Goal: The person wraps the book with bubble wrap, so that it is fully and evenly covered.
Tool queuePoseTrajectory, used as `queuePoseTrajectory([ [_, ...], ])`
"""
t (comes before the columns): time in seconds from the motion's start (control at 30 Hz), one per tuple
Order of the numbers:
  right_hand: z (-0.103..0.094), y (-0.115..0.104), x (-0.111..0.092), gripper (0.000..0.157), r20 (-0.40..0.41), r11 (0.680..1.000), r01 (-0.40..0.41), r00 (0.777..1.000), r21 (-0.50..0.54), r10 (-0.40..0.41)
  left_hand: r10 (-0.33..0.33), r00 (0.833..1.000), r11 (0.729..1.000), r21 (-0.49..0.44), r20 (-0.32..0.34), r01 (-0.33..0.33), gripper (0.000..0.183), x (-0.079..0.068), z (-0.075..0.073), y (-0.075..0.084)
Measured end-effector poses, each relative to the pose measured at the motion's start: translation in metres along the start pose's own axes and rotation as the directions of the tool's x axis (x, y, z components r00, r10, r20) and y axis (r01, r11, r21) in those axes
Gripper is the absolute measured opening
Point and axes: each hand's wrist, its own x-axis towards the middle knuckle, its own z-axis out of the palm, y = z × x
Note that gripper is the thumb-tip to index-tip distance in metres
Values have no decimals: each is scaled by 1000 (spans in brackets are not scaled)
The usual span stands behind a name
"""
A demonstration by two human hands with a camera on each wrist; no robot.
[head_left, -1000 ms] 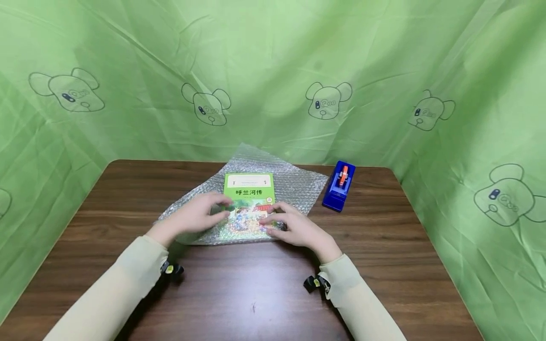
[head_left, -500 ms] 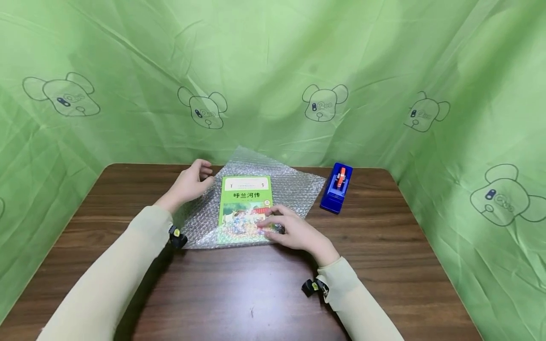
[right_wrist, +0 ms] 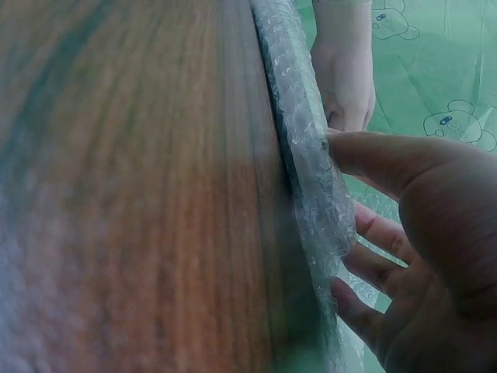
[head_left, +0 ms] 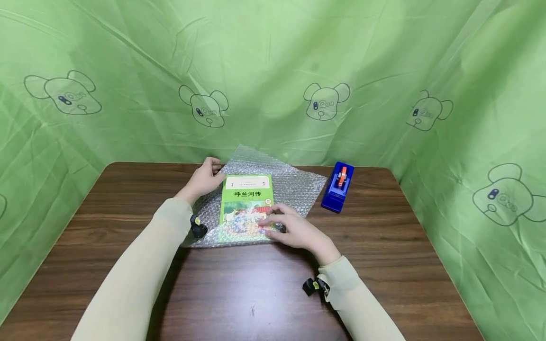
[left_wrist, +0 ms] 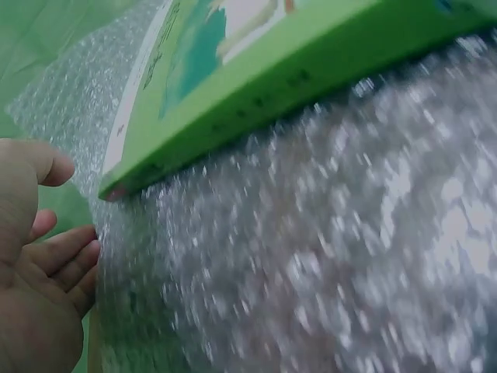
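Note:
A green book (head_left: pixel 246 194) with Chinese characters on its cover lies on a sheet of bubble wrap (head_left: pixel 298 184), its lower part covered by a fold of the wrap. My left hand (head_left: pixel 202 180) is at the wrap's left edge near the book's upper left corner. In the left wrist view, the fingertips (left_wrist: pixel 87 260) meet that edge while the thumb stands apart from it. My right hand (head_left: pixel 294 229) rests with spread fingers on the folded wrap over the book's lower right side. The right wrist view shows the thumb and fingers (right_wrist: pixel 361 307) against the wrap.
A blue tape dispenser (head_left: pixel 337 194) with an orange wheel stands right of the wrap on the dark wooden table (head_left: pixel 384 246). Green cloth (head_left: pixel 264 71) printed with cartoon heads hangs behind the table and along both sides.
My left hand has left the book's cover, moved to the far left edge of the wrap, then shifted slightly right. The right hand has stayed on the lower right of the book.

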Motion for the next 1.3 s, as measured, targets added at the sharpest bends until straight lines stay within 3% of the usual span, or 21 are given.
queuePoseTrajectory([
  [0.27, 1, 2, 0, 32, -8, 1000, 6, 1000, -4, -6, -21, 1000, 999, -51, -8, 20, 63, 6, 5, 10],
  [0.7, 1, 2, 1, 32, 6, 1000, -4, 1000, 12, 4, -18, 999, 1000, -17, -31, 18, 59, 13, 13, 7],
  [1.0, 0, 2, 1, 35, -11, 1000, 6, 1000, 9, -6, 120, 993, 986, 123, -19, -117, 44, 13, 18, 15],
  [1.3, 1, 2, 2, 35, -6, 1000, 4, 1000, 18, -4, 287, 956, 942, 199, -68, -268, 27, 8, 23, 25],
])
